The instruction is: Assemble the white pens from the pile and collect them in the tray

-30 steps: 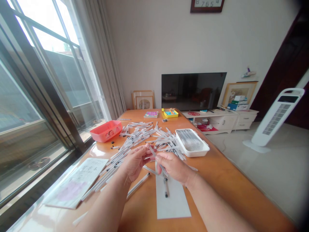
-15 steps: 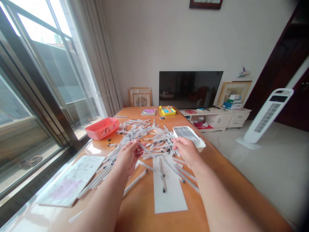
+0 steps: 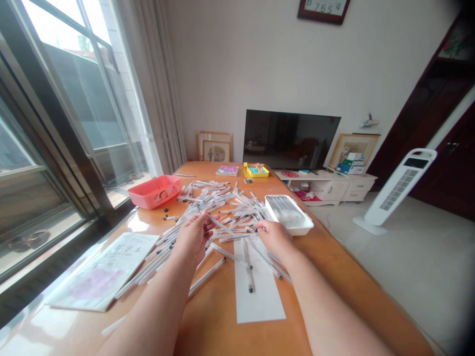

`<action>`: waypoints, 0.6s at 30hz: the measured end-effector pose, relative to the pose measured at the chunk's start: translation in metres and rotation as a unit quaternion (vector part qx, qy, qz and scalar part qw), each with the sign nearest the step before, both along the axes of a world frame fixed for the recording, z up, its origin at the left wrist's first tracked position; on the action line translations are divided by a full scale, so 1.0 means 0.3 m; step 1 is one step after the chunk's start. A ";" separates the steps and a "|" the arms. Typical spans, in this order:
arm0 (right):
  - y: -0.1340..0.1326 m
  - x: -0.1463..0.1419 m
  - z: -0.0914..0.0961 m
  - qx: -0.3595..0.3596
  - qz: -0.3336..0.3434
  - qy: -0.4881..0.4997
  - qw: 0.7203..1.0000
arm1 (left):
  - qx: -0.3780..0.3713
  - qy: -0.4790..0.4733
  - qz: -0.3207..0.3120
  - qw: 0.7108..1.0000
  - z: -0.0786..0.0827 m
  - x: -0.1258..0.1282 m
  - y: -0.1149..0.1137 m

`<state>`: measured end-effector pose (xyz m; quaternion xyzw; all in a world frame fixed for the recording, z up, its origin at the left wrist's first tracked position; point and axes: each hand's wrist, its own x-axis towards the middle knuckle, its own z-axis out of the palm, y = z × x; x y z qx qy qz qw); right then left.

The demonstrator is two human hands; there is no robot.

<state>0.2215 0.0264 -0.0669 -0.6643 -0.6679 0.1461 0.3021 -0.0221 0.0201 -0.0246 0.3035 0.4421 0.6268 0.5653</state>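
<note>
Pinched between thumb and fingers of left hand (image 3: 195,235): one translucent pen (image 3: 223,226), slanting down and rightward into the space between both hands, well short of the right. Lowered beside the right edge of a loose pile of pens (image 3: 213,199): right hand (image 3: 276,237), thumb and fingers drawn close together; cannot tell whether gripping anything. Just beyond right hand: white box (image 3: 300,231), slim pieces lined up inside. Between forearms, on wooden counter (image 3: 208,316): white sheet (image 3: 260,306), with black-ended pens (image 3: 250,282) across it. Left of left hand: notebook (image 3: 106,272); farther off, red basket (image 3: 152,195).
</note>
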 end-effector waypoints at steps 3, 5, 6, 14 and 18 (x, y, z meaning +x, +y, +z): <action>0.000 -0.034 0.019 0.009 0.044 -0.064 0.997 | 0.002 -0.002 -0.004 1.000 -0.006 -0.001 0.001; -0.001 -0.059 0.030 -0.002 0.047 -0.118 0.992 | 0.002 -0.001 -0.005 1.000 -0.008 0.000 0.000; -0.003 -0.071 0.034 -0.012 0.041 -0.145 0.988 | 0.002 -0.001 -0.004 1.000 -0.008 0.000 0.000; 0.001 -0.106 0.017 -0.031 0.002 -0.211 0.977 | -0.010 0.002 -0.002 1.000 0.002 0.007 -0.005; 0.015 -0.100 0.009 -0.039 -0.004 -0.173 0.984 | -0.013 0.004 -0.002 1.000 0.006 0.008 -0.009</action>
